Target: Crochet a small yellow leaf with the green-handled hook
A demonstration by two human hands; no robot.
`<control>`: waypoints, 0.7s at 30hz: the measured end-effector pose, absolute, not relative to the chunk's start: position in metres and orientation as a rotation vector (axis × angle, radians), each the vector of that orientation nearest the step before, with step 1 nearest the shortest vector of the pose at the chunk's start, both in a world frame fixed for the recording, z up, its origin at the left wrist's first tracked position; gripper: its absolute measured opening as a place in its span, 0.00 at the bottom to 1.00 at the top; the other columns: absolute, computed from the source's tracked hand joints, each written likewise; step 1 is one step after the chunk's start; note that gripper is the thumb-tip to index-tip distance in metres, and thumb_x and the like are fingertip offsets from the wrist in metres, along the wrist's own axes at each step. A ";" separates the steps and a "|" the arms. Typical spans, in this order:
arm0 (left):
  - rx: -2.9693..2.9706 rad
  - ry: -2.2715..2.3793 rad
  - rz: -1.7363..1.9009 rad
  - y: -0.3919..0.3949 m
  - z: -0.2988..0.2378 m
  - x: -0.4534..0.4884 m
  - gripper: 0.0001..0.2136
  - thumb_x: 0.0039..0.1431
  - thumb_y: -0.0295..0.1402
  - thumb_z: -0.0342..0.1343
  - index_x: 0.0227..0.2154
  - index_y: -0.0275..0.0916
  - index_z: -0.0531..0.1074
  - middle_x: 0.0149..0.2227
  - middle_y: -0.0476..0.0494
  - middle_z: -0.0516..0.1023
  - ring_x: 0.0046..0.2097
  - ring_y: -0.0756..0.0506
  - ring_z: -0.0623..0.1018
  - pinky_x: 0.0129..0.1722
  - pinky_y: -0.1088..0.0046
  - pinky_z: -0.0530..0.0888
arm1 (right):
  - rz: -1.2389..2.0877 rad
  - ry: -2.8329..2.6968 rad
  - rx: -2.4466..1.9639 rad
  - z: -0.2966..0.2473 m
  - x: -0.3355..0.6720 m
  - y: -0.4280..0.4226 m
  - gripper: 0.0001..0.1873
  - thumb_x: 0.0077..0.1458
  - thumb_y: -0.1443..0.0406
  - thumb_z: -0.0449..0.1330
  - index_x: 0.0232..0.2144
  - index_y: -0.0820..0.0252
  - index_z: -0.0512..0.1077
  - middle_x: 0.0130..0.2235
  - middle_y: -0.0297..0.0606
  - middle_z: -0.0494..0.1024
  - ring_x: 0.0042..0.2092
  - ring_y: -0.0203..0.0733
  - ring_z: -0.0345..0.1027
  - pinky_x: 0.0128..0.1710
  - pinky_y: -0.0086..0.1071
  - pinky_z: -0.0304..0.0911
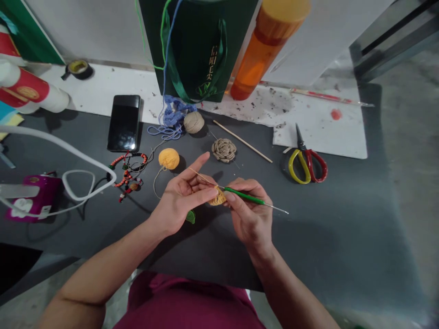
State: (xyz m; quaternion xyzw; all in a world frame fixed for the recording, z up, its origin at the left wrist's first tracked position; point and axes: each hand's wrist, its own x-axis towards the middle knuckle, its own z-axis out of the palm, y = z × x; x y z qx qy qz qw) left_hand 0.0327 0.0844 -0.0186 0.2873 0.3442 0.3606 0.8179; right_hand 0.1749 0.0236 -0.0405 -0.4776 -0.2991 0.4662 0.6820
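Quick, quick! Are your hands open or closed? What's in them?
Left hand: closed, pinching a small yellow crochet piece.
Right hand: closed, holding a green crochet hook.

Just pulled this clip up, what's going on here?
A person is crocheting at a dark tabletop. Their right hand holds a green-handled crochet hook, its hooked end at a small yellow crocheted piece gripped by their left hand. A yellow yarn ball lies nearby, trailing a strand. Farther off sit a coiled tan crocheted round and red-and-yellow scissors.
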 end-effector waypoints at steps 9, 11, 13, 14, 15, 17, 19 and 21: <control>0.595 0.792 0.790 0.088 -0.016 0.032 0.32 0.50 0.29 0.73 0.60 0.42 0.76 0.31 0.54 0.79 0.33 0.53 0.76 0.39 0.75 0.73 | 0.907 -0.738 -1.144 -0.039 0.182 0.025 0.05 0.54 0.64 0.72 0.32 0.53 0.79 0.35 0.31 0.82 0.31 0.32 0.74 0.32 0.28 0.71; 0.574 0.796 0.797 0.089 -0.015 0.032 0.31 0.49 0.28 0.74 0.59 0.41 0.77 0.31 0.53 0.80 0.33 0.53 0.76 0.38 0.76 0.73 | 0.888 -0.714 -1.165 -0.037 0.182 0.026 0.06 0.55 0.62 0.71 0.31 0.54 0.77 0.36 0.33 0.84 0.29 0.33 0.75 0.29 0.29 0.70; 0.570 0.801 0.799 0.089 -0.015 0.033 0.30 0.48 0.28 0.74 0.57 0.40 0.78 0.31 0.53 0.80 0.34 0.53 0.76 0.39 0.75 0.73 | 0.859 -0.676 -1.188 -0.035 0.182 0.027 0.08 0.58 0.60 0.69 0.32 0.55 0.75 0.34 0.34 0.85 0.27 0.34 0.76 0.26 0.29 0.68; 0.575 0.802 0.797 0.089 -0.015 0.033 0.30 0.48 0.28 0.74 0.57 0.40 0.78 0.31 0.53 0.80 0.34 0.53 0.76 0.39 0.75 0.73 | 0.838 -0.664 -1.202 -0.034 0.181 0.027 0.08 0.59 0.59 0.68 0.32 0.55 0.74 0.34 0.34 0.85 0.27 0.35 0.76 0.25 0.29 0.67; 0.581 0.802 0.795 0.088 -0.015 0.033 0.30 0.48 0.28 0.74 0.57 0.40 0.78 0.31 0.52 0.80 0.34 0.52 0.76 0.39 0.74 0.74 | 0.816 -0.661 -1.216 -0.033 0.180 0.027 0.08 0.60 0.59 0.66 0.33 0.55 0.73 0.33 0.34 0.85 0.27 0.35 0.77 0.25 0.29 0.67; 0.589 0.804 0.792 0.088 -0.015 0.033 0.31 0.48 0.28 0.74 0.57 0.40 0.78 0.31 0.52 0.81 0.34 0.51 0.76 0.39 0.74 0.74 | 0.763 -0.679 -1.242 -0.032 0.180 0.026 0.08 0.63 0.58 0.64 0.34 0.55 0.72 0.33 0.33 0.85 0.28 0.35 0.77 0.26 0.29 0.68; 0.591 0.808 0.795 0.088 -0.016 0.033 0.32 0.48 0.28 0.74 0.59 0.39 0.77 0.31 0.52 0.81 0.34 0.51 0.76 0.39 0.73 0.74 | 0.705 -0.718 -1.244 -0.032 0.180 0.025 0.08 0.65 0.58 0.62 0.35 0.54 0.71 0.33 0.32 0.84 0.28 0.35 0.76 0.27 0.29 0.70; 0.602 0.810 0.799 0.087 -0.016 0.033 0.33 0.49 0.28 0.74 0.60 0.39 0.75 0.31 0.52 0.81 0.34 0.52 0.76 0.39 0.74 0.74 | 0.675 -0.759 -1.226 -0.031 0.180 0.023 0.08 0.65 0.58 0.62 0.36 0.54 0.72 0.33 0.32 0.84 0.28 0.34 0.76 0.28 0.30 0.71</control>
